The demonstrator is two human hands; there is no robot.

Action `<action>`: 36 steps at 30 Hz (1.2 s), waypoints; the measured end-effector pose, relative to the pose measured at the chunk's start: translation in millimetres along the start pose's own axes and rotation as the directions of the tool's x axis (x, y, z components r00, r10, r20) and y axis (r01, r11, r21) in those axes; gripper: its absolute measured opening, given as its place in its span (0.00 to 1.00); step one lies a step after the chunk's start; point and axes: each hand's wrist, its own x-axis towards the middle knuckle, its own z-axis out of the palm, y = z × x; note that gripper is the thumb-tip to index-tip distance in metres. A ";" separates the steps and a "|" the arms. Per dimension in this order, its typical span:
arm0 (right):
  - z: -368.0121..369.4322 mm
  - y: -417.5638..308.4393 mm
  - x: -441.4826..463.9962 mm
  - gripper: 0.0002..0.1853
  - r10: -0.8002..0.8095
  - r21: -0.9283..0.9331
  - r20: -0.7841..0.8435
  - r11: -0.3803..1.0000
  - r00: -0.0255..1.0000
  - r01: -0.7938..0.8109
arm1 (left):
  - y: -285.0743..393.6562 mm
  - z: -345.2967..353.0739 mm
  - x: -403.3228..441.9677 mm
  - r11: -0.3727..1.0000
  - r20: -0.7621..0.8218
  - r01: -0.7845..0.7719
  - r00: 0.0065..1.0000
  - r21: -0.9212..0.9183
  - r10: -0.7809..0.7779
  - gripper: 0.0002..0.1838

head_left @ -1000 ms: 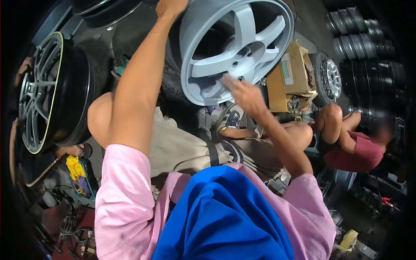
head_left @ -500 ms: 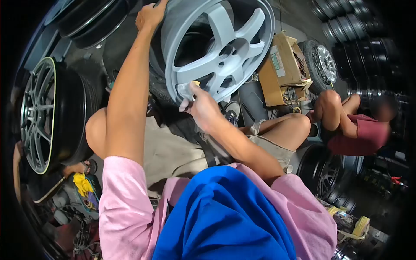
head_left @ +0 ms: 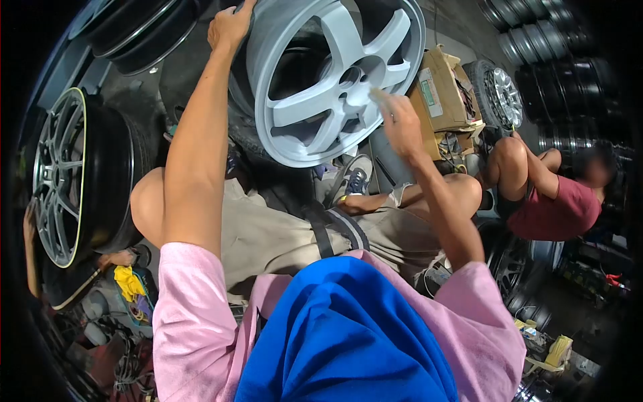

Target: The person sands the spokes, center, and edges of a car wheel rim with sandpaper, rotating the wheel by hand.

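A pale grey wheel rim (head_left: 345, 87) with several thick spokes stands tilted in front of me, its face toward me. My left hand (head_left: 230, 27) grips the rim's outer edge at the upper left, fingers curled round it. Near the hub, at the rim's right part, my right hand (head_left: 400, 124) is closed in a pinch. Its fingertips are blurred, and a small pale piece, too smeared to identify, shows at them.
A rim with a yellow-green edge (head_left: 60, 177) stands at the left, a person's arm and foot beside it. An open cardboard box (head_left: 445, 94) and a tyre (head_left: 492, 94) are right of the grey rim. A person in a red shirt (head_left: 559, 209) sits at right, near stacked rims (head_left: 562, 87).
My right hand has moved from the rim's lower left edge up and right to near the hub. My left hand keeps its hold on the rim.
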 end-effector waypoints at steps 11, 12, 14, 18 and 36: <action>44.8 -80.4 30.1 0.16 0.508 0.406 0.093 0.766 0.856 -0.498 | -1.6 5.4 6.0 1.000 -0.001 0.010 1.000 0.027 -0.010 0.47; 41.2 -79.4 48.6 0.18 0.626 0.619 0.154 0.542 0.765 -0.568 | -0.5 3.8 3.4 0.999 0.002 0.012 1.000 0.032 -0.012 0.47; 49.5 -64.2 52.1 0.21 0.609 0.886 0.228 0.194 0.759 -0.422 | 4.1 -0.9 0.1 0.999 0.009 0.041 0.999 0.025 -0.041 0.47; 31.9 -38.8 9.8 0.20 0.258 0.287 0.218 0.905 0.941 -0.315 | 0.2 0.1 0.5 1.000 0.008 0.014 1.000 0.014 -0.014 0.47; 3.6 -38.9 61.8 0.18 0.516 0.946 0.307 -0.255 0.800 -0.199 | -5.9 5.4 9.3 0.997 -0.003 0.000 1.000 0.079 0.000 0.47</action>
